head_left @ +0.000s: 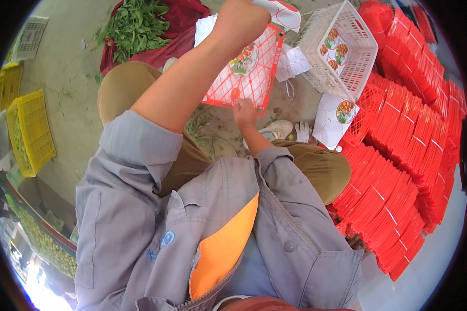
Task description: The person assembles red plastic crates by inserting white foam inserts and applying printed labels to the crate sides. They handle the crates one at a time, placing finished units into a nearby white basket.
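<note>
A flat red lattice panel (pixel 267 72) of plastic lies in front of me with white showing through it. On it sits a round label (pixel 244 59) with a picture of fruit. My left hand (pixel 241 20) is closed above the panel's far side, and a white printed label sheet (pixel 283 13) sticks out from its fingers. At the panel's near edge is my right hand (pixel 245 111), its fingers closed on the rim beside a small red oval mark. The fingertips are partly hidden.
Tall stacks of folded red panels (pixel 399 124) fill the right side. A white crate (pixel 366 67) holds label sheets, with another sheet (pixel 334 119) beside it. Green leaves (pixel 135 31) lie on dark red cloth at the far left. Yellow crates (pixel 36 132) stand further left.
</note>
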`<action>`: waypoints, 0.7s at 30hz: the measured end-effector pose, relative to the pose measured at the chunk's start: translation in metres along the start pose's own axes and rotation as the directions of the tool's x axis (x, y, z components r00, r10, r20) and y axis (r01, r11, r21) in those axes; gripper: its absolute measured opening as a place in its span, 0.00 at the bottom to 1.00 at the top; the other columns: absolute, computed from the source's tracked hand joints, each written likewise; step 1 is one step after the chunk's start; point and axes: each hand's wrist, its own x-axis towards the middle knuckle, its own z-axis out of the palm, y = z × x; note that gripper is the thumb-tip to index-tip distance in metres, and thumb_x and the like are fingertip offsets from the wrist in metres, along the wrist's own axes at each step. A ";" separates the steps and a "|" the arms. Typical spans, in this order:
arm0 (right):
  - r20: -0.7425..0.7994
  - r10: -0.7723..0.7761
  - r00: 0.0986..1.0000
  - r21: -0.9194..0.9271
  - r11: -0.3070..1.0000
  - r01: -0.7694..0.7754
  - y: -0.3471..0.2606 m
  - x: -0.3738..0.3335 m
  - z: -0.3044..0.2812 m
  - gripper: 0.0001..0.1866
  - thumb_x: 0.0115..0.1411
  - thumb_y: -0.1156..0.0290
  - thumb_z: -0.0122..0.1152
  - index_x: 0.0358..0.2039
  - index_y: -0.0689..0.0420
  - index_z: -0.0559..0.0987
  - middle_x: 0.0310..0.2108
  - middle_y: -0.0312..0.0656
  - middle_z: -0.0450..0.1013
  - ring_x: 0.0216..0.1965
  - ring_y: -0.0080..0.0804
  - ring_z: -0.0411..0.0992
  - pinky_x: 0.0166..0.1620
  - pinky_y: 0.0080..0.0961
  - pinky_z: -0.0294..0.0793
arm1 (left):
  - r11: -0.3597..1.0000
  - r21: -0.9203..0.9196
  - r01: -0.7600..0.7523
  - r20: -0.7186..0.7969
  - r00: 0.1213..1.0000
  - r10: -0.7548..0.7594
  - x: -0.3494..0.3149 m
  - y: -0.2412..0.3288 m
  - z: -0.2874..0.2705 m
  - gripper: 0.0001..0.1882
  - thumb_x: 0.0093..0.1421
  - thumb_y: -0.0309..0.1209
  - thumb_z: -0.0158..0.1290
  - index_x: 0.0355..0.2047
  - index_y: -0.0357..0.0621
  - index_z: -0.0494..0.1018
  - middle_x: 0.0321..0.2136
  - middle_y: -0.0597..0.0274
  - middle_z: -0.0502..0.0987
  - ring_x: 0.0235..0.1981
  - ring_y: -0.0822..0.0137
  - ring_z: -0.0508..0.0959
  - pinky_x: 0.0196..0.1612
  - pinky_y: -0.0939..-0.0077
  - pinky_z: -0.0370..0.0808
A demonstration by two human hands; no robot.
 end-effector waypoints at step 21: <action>0.077 0.631 0.772 0.128 0.762 -0.635 0.079 0.060 -0.049 0.21 0.56 0.69 0.66 0.51 0.58 0.78 0.44 0.47 0.78 0.46 0.43 0.77 0.50 0.42 0.76 | 0.982 -0.186 0.041 -0.035 0.998 -0.048 0.010 0.001 -0.013 0.11 0.52 0.23 0.57 0.37 0.32 0.75 0.29 0.59 0.78 0.30 0.69 0.75 0.35 0.72 0.72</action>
